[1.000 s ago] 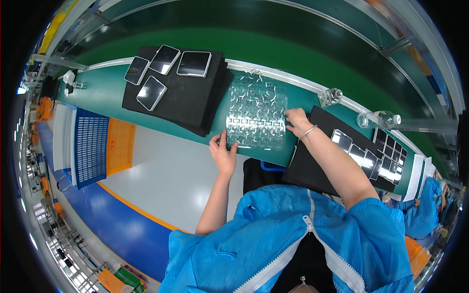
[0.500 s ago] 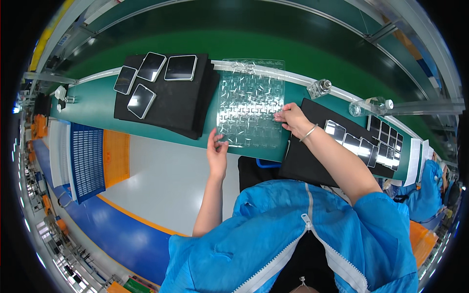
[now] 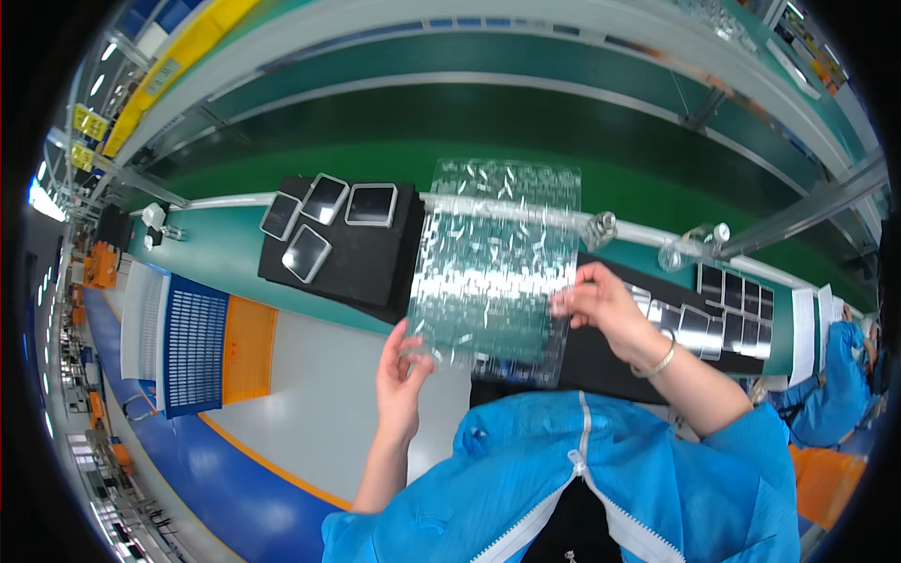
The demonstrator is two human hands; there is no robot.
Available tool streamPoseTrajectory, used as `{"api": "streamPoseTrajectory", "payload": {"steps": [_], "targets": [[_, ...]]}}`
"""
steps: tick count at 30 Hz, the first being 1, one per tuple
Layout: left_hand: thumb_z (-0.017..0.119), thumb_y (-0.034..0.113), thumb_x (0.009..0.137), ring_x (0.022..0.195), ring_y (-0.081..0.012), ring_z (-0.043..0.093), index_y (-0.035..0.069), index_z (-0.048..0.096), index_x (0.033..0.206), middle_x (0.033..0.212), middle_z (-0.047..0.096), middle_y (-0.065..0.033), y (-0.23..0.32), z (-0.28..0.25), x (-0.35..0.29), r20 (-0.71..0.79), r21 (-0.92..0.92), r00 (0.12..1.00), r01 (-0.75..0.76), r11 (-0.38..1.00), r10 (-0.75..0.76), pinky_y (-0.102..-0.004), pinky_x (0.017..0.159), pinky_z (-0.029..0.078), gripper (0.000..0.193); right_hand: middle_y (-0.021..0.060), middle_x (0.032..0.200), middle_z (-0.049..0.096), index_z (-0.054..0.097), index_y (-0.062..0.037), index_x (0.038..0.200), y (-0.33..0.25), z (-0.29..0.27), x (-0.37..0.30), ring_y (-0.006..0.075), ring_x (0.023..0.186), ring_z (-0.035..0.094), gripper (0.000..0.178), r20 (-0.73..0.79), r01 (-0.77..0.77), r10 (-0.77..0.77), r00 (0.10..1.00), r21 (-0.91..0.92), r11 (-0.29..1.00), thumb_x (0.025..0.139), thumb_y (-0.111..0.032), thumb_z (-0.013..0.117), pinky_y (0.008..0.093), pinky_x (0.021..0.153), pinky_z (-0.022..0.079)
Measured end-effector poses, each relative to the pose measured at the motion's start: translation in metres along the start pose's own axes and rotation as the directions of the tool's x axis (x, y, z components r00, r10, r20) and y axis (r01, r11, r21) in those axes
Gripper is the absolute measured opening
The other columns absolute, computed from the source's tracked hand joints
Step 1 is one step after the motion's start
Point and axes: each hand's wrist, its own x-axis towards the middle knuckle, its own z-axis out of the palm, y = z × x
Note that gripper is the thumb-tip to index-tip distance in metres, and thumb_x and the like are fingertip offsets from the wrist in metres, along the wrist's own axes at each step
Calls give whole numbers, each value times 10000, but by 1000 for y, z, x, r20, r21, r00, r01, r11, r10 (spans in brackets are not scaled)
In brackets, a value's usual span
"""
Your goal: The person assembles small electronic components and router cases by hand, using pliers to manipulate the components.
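A clear plastic blister tray (image 3: 493, 314) with rows of moulded pockets hangs between my hands, and glare runs across its middle. My left hand (image 3: 400, 375) grips its near left corner between thumb and fingers. At the right edge, my right hand (image 3: 605, 310) pinches the tray and wears a bangle on the wrist. To the left, several flat, pale-rimmed devices with dark screens (image 3: 371, 204) lie on a stack of black foam sheets (image 3: 352, 263). Beside my right hand, a black mat (image 3: 601, 361) bears several glossy screen panels (image 3: 694, 328).
On the green bench (image 3: 225, 244), a glass bottle (image 3: 599, 229) and a clear bottle (image 3: 694, 246) stand along the back rail. Blue (image 3: 195, 347) and orange crates (image 3: 249, 352) stand left, below the bench. Another person in a blue sleeve (image 3: 831, 394) is at far right.
The view has tilted up, so the bench sits lower in the picture. Both hands have raised the tray off the bench towards me, and it looks larger. The devices lie as before.
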Motion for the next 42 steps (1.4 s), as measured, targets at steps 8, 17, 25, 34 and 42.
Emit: {"api": "streamPoseTrajectory", "payload": {"steps": [8,17,25,34,42], "targets": [[598,-44,839,867,-109,562,7,357,1401,1158,498,-62,100,0,-117,-124,-23,991,-49,999,46,-266,782,508,613,190,1045,662,306,-11,1202,-70,28,-79,219,930,663,370,359,195,-189,914,18,981,937,-72,557,284,689,521],[593,-11,867,891,-69,565,-1,345,1411,1165,531,-25,213,22,-149,-227,46,927,-297,954,299,-234,811,505,598,173,1027,654,349,23,1257,-183,66,-80,202,891,661,481,524,381,-378,763,109,918,891,-116,630,271,686,528],[603,58,901,1030,-100,560,-23,356,1400,1206,568,-55,278,24,-52,1,5,907,-422,907,422,-239,927,463,562,202,1098,638,304,67,1320,-264,75,-28,187,904,668,582,405,508,-481,778,47,860,863,-90,628,251,667,523],[622,118,905,1100,-158,521,-38,383,1373,1211,524,-121,328,57,156,279,-140,858,-407,902,431,-283,997,435,548,199,1089,616,282,71,1363,-363,44,49,210,917,647,556,47,593,-592,805,-4,805,890,-22,560,306,792,575],[451,126,886,1219,-311,469,4,496,1291,1362,457,-165,358,89,328,639,659,428,-733,-168,639,-388,1051,368,426,254,1103,587,381,89,1256,-385,-11,79,276,948,640,399,-240,650,-618,748,80,756,896,25,538,355,816,581]]}}
